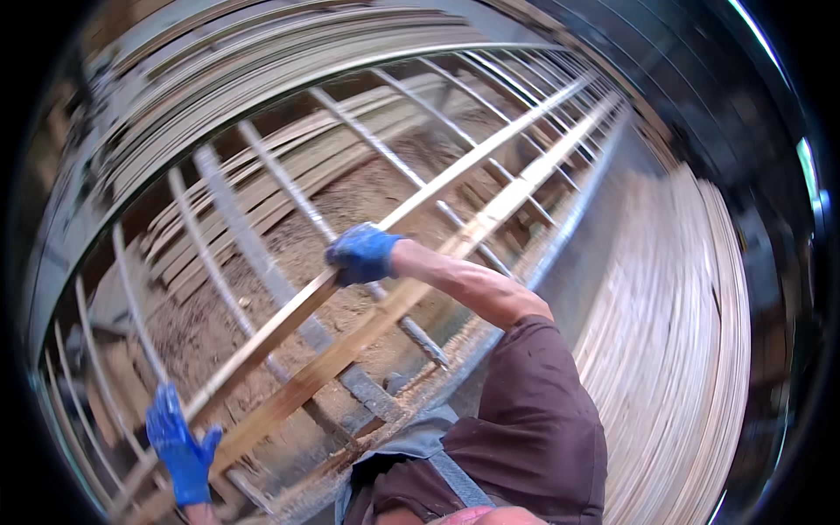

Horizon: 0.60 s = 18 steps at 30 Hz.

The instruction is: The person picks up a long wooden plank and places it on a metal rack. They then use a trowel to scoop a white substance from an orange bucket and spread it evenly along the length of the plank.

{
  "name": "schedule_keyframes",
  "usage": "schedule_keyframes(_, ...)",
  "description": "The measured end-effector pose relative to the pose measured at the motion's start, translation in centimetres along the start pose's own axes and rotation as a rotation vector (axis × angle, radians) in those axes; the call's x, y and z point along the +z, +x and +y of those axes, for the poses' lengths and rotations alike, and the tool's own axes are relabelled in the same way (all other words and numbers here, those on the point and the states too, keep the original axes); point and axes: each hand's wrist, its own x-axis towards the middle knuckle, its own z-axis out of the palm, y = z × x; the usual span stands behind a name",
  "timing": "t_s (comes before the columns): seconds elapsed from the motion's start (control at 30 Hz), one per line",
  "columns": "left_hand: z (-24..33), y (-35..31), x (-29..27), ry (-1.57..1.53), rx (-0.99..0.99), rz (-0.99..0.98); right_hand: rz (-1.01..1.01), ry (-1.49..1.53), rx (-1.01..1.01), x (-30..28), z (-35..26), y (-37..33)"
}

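Two long boards (464,168) run lengthwise toward the upper right.

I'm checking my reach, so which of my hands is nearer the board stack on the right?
Right. Your right hand is left of the board stack, on a wooden strip; your left hand is farther left.

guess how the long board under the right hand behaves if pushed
Likely stiff: the board spans several metal bars without obvious sag. Probably apt to slide rather than roll, given its flat faces. Its length could make it swing around the right hand.
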Motion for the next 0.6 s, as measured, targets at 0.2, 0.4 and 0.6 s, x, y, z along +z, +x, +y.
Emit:
schedule_keyframes(0.2,3.7,-0.7,-4.2,-0.665,-0.306,-0.767,0.316,0.116,0.087,-2.2,-2.4,-8.5)
schedule_keyframes(0.4,4.1,-10.5,4.7,-0.379,-0.214,-0.763,1.122,0.515,1.143,6.5,7.6,-22.2)
schedule_keyframes(0.6,-0.8,-17.7,13.2,-0.665,-0.273,-0.478,1.343,1.758,0.832,10.5,12.4,-19.9)
